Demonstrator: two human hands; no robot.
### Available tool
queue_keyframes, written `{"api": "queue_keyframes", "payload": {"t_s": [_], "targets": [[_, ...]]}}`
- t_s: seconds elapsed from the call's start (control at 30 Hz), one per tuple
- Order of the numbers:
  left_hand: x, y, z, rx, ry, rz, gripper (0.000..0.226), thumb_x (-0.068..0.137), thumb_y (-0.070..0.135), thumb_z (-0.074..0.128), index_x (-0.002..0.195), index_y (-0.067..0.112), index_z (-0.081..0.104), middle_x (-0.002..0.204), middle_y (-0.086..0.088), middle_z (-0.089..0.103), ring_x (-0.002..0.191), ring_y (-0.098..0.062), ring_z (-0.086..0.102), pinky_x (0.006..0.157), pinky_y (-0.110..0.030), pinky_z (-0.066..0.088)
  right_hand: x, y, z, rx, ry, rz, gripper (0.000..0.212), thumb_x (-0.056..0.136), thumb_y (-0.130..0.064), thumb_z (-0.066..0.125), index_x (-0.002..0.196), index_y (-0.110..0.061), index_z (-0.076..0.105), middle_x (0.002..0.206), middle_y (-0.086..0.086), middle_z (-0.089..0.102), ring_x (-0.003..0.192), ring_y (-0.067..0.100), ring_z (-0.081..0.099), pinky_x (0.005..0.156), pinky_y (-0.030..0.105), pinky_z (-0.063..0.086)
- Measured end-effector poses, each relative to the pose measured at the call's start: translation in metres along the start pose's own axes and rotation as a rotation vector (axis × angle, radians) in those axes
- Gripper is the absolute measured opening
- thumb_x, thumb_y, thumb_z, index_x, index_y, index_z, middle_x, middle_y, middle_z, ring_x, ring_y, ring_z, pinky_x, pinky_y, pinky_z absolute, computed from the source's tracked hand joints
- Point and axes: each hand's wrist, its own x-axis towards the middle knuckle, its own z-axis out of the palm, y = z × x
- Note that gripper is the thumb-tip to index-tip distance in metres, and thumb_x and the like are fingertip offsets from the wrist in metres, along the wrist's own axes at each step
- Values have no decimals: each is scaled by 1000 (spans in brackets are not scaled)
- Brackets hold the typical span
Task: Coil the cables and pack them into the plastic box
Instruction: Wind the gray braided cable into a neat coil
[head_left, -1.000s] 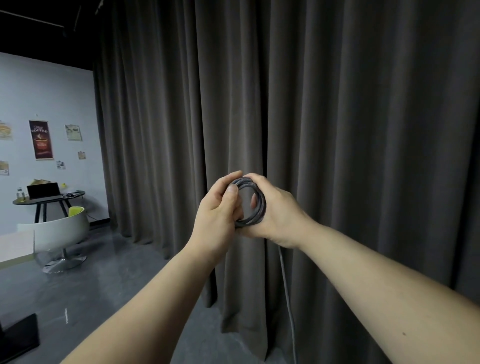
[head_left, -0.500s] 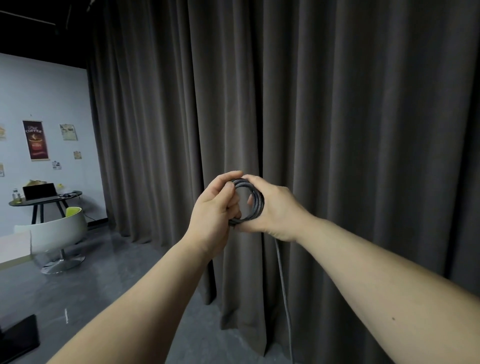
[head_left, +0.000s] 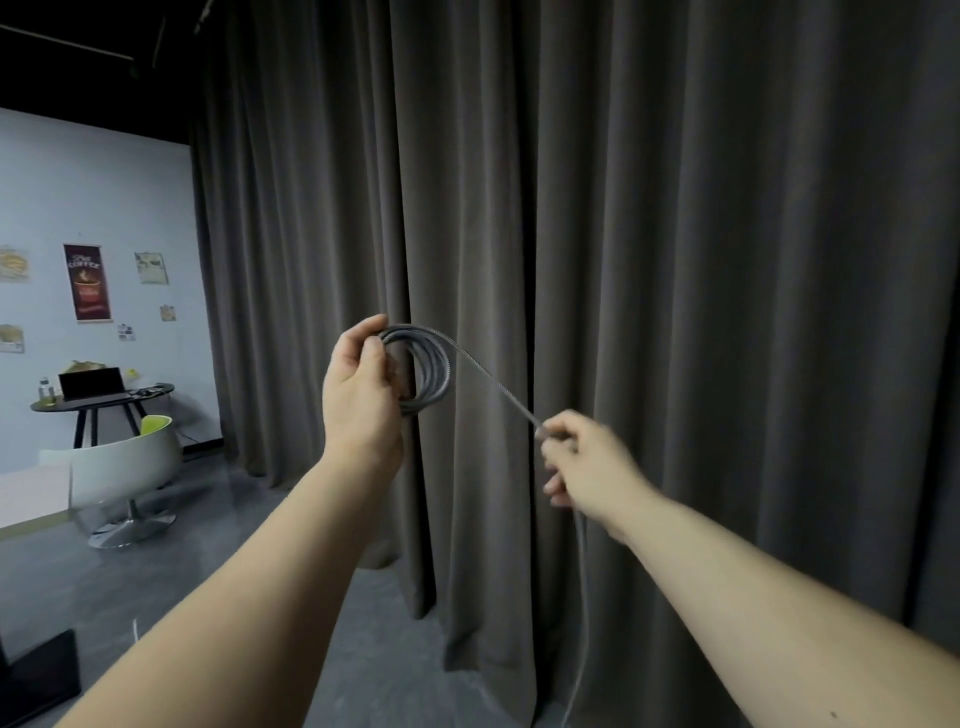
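We can read one word only: "COFFEE", in pale letters near the top of the dark red poster (head_left: 87, 282) on the white wall (head_left: 104, 197). The smaller line above it stays illegible to us.

Both forearms are bare to the frame edge, with no sleeves, watch or rings visible.

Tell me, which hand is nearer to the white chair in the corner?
Left. The left hand, gripping the coiled cable, is on the white chair's side of the view. The right hand pinches the loose strand farther away, before the curtain.
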Motion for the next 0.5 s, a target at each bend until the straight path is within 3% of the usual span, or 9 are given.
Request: {"api": "queue_keyframes", "payload": {"t_s": [0.07, 0.1, 0.17, 0.23, 0.33, 0.5], "targets": [[3, -1, -3, 25, 19, -4, 25, 102, 9, 38, 106, 19, 61, 56, 9, 38, 45, -3, 32, 46, -15, 29, 5, -10, -10, -437, 229, -177, 24, 98, -19, 45, 111, -26, 63, 92, 0, 60, 77, 23, 58, 69, 34, 51], [4, -3, -3, 33, 21, -8, 25, 102, 9, 38, 107, 19, 60, 58, 8, 38, 45, -2, 32, 46, -15, 29, 3, -19, -13, -704, 244, -257, 27, 97, -20, 44, 115, -29, 62, 98, -1, 58, 82, 26, 58, 67, 31, 47], [3, -5, -2, 51, 5, -9, 25, 102, 9, 39, 108, 20, 60, 59, 8, 41, 49, -3, 35, 50, -14, 32, -7, -44, -12, -1092, 107, -436, 32, 95, -17, 43, 117, -31, 61, 105, -3, 55, 89, 28, 59, 65, 28, 42], [1, -9, 0, 89, -40, -1, 26, 102, 9, 39, 107, 23, 61, 60, 11, 45, 55, -4, 38, 57, -15, 34, -18, -66, -1, -1227, -115, -659, 33, 92, -19, 42, 117, -25, 62, 111, -2, 60, 99, 28, 61, 73, 31, 48], [-7, -11, 2, 180, -131, -6, 29, 101, 10, 39, 106, 28, 61, 62, 12, 47, 60, -5, 41, 59, -16, 37, -30, -92, 3, -1002, -244, -765, 29, 86, -21, 47, 109, -23, 64, 107, 0, 67, 99, 24, 61, 84, 36, 51], [-19, -13, 3, 207, -239, -44, 28, 102, 12, 38, 109, 25, 63, 67, 1, 48, 65, -13, 43, 66, -32, 38, -25, -109, -8, -554, -414, -553, 24, 81, -4, 57, 90, -19, 73, 82, -6, 72, 79, 6, 64, 82, 22, 52]]}}
